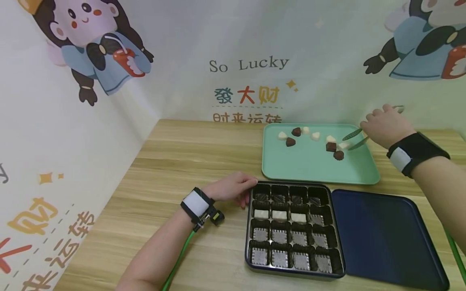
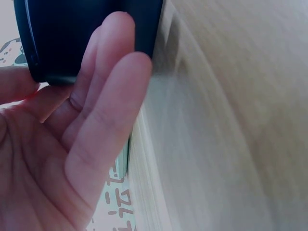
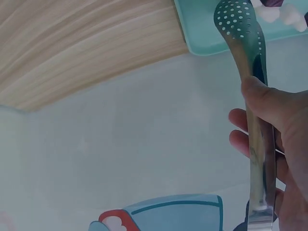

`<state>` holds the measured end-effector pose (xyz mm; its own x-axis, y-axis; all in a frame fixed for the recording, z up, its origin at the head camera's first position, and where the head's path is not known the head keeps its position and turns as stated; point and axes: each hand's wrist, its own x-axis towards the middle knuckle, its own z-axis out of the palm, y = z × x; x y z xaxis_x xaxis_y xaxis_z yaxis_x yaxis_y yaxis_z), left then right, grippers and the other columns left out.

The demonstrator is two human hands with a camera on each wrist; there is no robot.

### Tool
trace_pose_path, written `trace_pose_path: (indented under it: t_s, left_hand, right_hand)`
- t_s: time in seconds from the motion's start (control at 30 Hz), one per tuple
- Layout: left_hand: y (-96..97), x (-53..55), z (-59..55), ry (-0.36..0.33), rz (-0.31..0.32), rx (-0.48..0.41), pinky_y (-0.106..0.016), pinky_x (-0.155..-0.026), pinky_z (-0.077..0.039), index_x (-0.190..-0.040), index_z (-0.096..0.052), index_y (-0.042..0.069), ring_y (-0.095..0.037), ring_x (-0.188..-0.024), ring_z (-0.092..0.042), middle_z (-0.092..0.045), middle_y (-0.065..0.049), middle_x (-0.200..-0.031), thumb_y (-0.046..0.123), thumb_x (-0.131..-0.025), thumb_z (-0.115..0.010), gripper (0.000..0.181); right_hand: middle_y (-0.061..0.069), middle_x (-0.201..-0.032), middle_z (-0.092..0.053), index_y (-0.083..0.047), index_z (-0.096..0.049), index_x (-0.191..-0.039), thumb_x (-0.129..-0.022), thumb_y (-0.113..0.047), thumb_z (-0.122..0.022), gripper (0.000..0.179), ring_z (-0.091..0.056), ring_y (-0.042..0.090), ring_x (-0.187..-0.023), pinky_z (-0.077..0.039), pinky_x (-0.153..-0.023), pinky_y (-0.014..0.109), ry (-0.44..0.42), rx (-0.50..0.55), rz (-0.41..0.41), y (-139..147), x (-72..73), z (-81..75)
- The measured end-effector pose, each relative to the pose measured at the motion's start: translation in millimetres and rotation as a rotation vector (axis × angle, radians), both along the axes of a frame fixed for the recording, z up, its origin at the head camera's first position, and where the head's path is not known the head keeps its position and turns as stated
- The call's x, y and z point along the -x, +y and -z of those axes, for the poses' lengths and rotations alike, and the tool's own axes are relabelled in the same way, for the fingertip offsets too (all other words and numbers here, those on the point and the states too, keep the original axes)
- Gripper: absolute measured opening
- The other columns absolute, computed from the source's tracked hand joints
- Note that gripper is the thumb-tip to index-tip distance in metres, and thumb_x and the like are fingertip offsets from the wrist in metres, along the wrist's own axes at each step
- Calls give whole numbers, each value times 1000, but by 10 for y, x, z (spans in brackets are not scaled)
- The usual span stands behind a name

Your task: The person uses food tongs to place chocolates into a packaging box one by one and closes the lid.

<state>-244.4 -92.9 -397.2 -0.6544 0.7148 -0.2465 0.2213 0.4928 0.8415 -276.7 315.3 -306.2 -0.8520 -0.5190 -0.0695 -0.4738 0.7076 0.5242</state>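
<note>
Left forearm angles inward; left hand (image 1: 232, 188) grips the box (image 1: 296, 272) at its far left corner. Right arm reaches forward, right hand (image 1: 388, 126) wrapped round tongs (image 3: 256, 137), tips parted at a white piece (image 1: 343, 146) on the green tray (image 1: 302, 163).

The right hand (image 1: 387, 125) holds metal tongs (image 1: 352, 134) over the right part of a mint-green tray (image 1: 291, 161), their tips on either side of a white piece (image 1: 343, 146); whether they touch it is unclear. Other white and dark brown pieces lie scattered toward the tray's far side. Just in front, the left hand (image 1: 233, 188) grips the far left corner of a dark box (image 1: 295, 272) divided into sixteen compartments. Dark pieces fill the far row, and three white ones sit in the second row's left compartments. A navy lid (image 1: 386, 238) lies flat along the box's right side on the wood-grain table (image 1: 156, 161). Behind hangs a pale backdrop (image 1: 182, 93) printed "So Lucky".
</note>
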Motion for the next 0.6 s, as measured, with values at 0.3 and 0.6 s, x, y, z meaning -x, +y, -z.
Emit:
trace_pose_path:
  t_s: [0.3,0.6]
  left_hand:
    - [1,2,33,13,3,3,-35,-55,-57,-84,-58,3,-21,-56,-65,-63,-9,-65,23,-107,-37,37]
    - [-3,-1,25,18,9,-9,-35,-54,-57,-81,-56,4,-22,-55,-64,-63,-9,-64,22,-107,-37,37]
  right_hand:
    - [15,-83,-63,2,-63,-88,-80,9,-70,13,-59,34,-79,-46,-78,51,35,-26,-31,-37,13,84]
    - [13,-75,-58,4,-62,-86,-81,10,-69,10,-57,33,-72,-48,-72,49,25,39,-11,37,-96,59]
